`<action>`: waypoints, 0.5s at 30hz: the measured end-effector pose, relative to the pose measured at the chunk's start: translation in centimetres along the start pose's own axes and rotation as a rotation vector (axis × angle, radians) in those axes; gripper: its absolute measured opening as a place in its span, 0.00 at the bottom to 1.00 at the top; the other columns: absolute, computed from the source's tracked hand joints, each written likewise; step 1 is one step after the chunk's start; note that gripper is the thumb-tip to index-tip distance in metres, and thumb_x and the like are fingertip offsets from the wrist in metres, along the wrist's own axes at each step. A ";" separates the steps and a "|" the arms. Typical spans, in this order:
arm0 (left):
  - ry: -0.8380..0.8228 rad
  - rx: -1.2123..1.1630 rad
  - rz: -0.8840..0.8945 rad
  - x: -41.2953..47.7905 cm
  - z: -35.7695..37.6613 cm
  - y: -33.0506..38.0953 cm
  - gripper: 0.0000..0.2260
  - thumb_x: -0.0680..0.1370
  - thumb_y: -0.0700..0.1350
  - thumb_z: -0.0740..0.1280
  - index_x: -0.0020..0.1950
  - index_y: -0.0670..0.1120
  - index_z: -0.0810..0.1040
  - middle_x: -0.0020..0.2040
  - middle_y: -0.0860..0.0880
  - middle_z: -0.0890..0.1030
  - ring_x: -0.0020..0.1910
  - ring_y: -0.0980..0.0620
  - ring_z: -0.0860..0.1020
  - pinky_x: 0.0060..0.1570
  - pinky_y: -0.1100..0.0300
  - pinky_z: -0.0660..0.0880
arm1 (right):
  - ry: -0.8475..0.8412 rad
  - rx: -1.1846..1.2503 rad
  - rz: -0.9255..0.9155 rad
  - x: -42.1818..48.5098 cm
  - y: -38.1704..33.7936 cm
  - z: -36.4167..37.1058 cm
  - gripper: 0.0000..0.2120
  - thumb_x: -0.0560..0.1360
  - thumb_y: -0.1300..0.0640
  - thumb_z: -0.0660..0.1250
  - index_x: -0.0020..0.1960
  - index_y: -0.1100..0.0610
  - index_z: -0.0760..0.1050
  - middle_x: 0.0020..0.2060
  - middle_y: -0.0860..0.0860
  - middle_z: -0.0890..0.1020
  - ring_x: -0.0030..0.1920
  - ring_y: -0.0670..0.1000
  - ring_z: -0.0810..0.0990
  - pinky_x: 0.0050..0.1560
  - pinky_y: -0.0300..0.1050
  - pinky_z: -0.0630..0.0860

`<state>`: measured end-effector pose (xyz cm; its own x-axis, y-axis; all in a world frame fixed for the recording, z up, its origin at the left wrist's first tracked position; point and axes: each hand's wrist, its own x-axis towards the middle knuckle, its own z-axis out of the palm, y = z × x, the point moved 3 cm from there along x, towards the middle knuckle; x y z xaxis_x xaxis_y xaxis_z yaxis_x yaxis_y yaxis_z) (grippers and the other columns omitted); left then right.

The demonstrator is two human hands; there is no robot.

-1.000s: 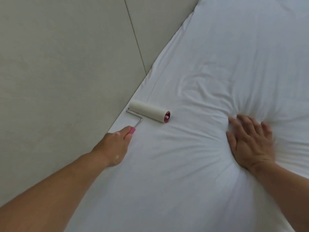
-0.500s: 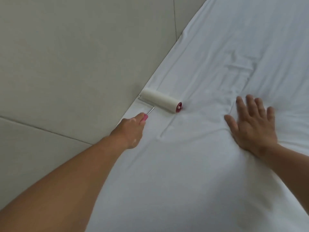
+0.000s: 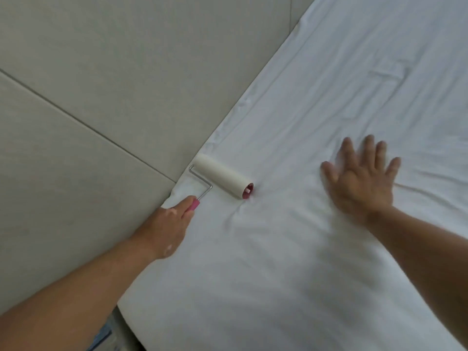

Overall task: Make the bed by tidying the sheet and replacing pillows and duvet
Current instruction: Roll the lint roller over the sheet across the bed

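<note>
Against grey wall panels point(image 3: 96, 102) lies the creased white sheet point(image 3: 291, 274), left hand point(image 3: 167, 229) gripping a lint roller point(image 3: 222, 179) by its pink handle at the sheet's edge, right hand point(image 3: 362, 181) spread flat on it: sheet-tidying seems underway, and the next move likely calls for rolling across the wrinkles.

One head-worn view — wide, tilted, looking forward and down.

Close over the sheet point(image 3: 291, 287), which fills the right; panelled wall point(image 3: 101, 72) takes the left, left hand point(image 3: 172, 224) and right hand point(image 3: 362, 183) enter from the bottom corners — lint roller point(image 3: 222, 179) near centre.
</note>
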<state>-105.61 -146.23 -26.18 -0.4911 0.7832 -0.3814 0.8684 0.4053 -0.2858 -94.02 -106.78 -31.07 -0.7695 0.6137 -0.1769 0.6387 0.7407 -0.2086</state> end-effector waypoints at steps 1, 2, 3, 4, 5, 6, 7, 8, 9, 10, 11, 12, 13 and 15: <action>0.066 -0.008 0.002 1.0 -0.7 0.1 0.24 0.66 0.35 0.59 0.60 0.34 0.81 0.66 0.41 0.69 0.20 0.44 0.76 0.18 0.60 0.71 | 0.004 -0.024 -0.043 -2.0 -1.0 0.6 0.39 0.77 0.29 0.41 0.82 0.48 0.44 0.81 0.58 0.46 0.81 0.61 0.42 0.77 0.65 0.40; 0.104 0.004 0.000 1.6 -0.8 0.5 0.23 0.64 0.33 0.67 0.58 0.35 0.82 0.64 0.42 0.70 0.18 0.45 0.74 0.18 0.62 0.70 | 0.011 -0.048 -0.064 -3.2 -1.5 1.2 0.39 0.77 0.28 0.42 0.82 0.48 0.44 0.81 0.58 0.46 0.81 0.60 0.42 0.78 0.64 0.40; 0.109 0.003 -0.013 1.5 -1.1 1.1 0.25 0.60 0.33 0.73 0.58 0.36 0.82 0.64 0.43 0.71 0.17 0.45 0.72 0.17 0.62 0.69 | 0.016 -0.061 -0.068 -3.7 -1.6 1.5 0.39 0.77 0.28 0.42 0.82 0.48 0.45 0.81 0.58 0.46 0.81 0.60 0.43 0.78 0.64 0.41; 0.104 -0.004 -0.022 0.5 -0.9 1.5 0.28 0.58 0.31 0.74 0.59 0.35 0.82 0.65 0.43 0.71 0.16 0.45 0.70 0.17 0.62 0.66 | 0.018 -0.070 -0.067 -3.7 -1.6 1.7 0.39 0.77 0.28 0.41 0.82 0.48 0.45 0.81 0.58 0.47 0.81 0.60 0.44 0.78 0.64 0.42; 0.090 -0.009 -0.018 -1.3 -0.4 1.9 0.29 0.58 0.29 0.71 0.59 0.34 0.82 0.65 0.41 0.71 0.15 0.45 0.69 0.18 0.63 0.63 | 0.019 -0.079 -0.062 -3.5 -1.4 1.7 0.39 0.77 0.28 0.41 0.82 0.48 0.46 0.81 0.58 0.47 0.81 0.60 0.44 0.78 0.64 0.43; 0.079 0.005 0.005 -3.8 0.4 2.3 0.28 0.59 0.29 0.66 0.60 0.31 0.80 0.66 0.39 0.72 0.16 0.45 0.70 0.20 0.64 0.60 | 0.023 -0.088 -0.062 -3.3 -1.2 1.8 0.39 0.77 0.28 0.41 0.82 0.48 0.46 0.81 0.58 0.48 0.81 0.60 0.45 0.78 0.64 0.43; 0.097 0.025 0.041 -6.6 1.3 2.7 0.29 0.62 0.29 0.61 0.63 0.29 0.76 0.67 0.37 0.72 0.19 0.43 0.74 0.22 0.63 0.58 | 0.030 -0.095 -0.069 -3.1 -1.1 2.0 0.39 0.77 0.28 0.41 0.82 0.48 0.46 0.81 0.58 0.48 0.81 0.60 0.45 0.78 0.64 0.43; 0.107 0.037 0.081 -9.7 2.4 2.9 0.29 0.66 0.29 0.58 0.68 0.29 0.70 0.70 0.36 0.70 0.24 0.42 0.78 0.23 0.61 0.59 | 0.037 -0.098 -0.075 -3.1 -1.0 2.1 0.39 0.78 0.28 0.42 0.82 0.48 0.46 0.81 0.58 0.48 0.81 0.60 0.45 0.78 0.64 0.43; 0.120 0.044 0.104 -12.5 2.9 3.2 0.29 0.72 0.30 0.53 0.74 0.31 0.62 0.73 0.36 0.68 0.26 0.42 0.79 0.22 0.60 0.60 | 0.041 -0.099 -0.079 -3.2 -1.0 2.2 0.39 0.78 0.28 0.42 0.82 0.48 0.46 0.81 0.58 0.49 0.81 0.60 0.46 0.78 0.64 0.44; 0.110 0.030 0.100 -15.4 3.5 3.3 0.30 0.75 0.30 0.48 0.78 0.33 0.55 0.75 0.38 0.67 0.25 0.45 0.78 0.22 0.60 0.61 | 0.046 -0.100 -0.082 -3.3 -1.0 2.3 0.39 0.78 0.29 0.43 0.82 0.48 0.47 0.81 0.58 0.49 0.81 0.60 0.46 0.78 0.64 0.44; 0.095 0.013 0.073 -17.8 4.0 3.5 0.29 0.77 0.31 0.45 0.80 0.35 0.53 0.75 0.41 0.71 0.23 0.49 0.76 0.21 0.60 0.60 | 0.048 -0.102 -0.084 -3.4 -0.9 2.3 0.39 0.78 0.29 0.43 0.82 0.49 0.47 0.81 0.58 0.49 0.81 0.60 0.46 0.78 0.65 0.44; 0.096 -0.009 0.040 -19.4 3.9 3.7 0.27 0.79 0.33 0.46 0.80 0.38 0.57 0.72 0.45 0.75 0.21 0.53 0.74 0.21 0.58 0.61 | 0.050 -0.104 -0.083 -3.4 -0.9 2.3 0.39 0.78 0.29 0.42 0.82 0.49 0.47 0.81 0.59 0.49 0.81 0.61 0.46 0.78 0.65 0.44; 0.105 -0.033 0.016 -20.2 3.4 3.8 0.24 0.79 0.36 0.51 0.76 0.39 0.66 0.70 0.49 0.77 0.20 0.55 0.70 0.21 0.57 0.62 | 0.051 -0.104 -0.083 -3.4 -1.0 2.2 0.39 0.78 0.29 0.42 0.82 0.50 0.47 0.81 0.59 0.49 0.81 0.61 0.46 0.78 0.65 0.44; 0.117 0.021 0.047 -19.2 2.2 3.3 0.24 0.68 0.38 0.66 0.64 0.37 0.79 0.71 0.48 0.75 0.20 0.55 0.71 0.18 0.64 0.61 | 0.062 -0.111 -0.079 -3.4 -1.2 2.1 0.40 0.78 0.29 0.41 0.82 0.50 0.47 0.81 0.60 0.49 0.80 0.62 0.47 0.77 0.66 0.45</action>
<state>-93.42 -160.99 -21.75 -0.4376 0.8510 -0.2902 0.8878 0.3579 -0.2893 -92.19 -110.33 -32.25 -0.8181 0.5657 -0.1038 0.5747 0.8107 -0.1115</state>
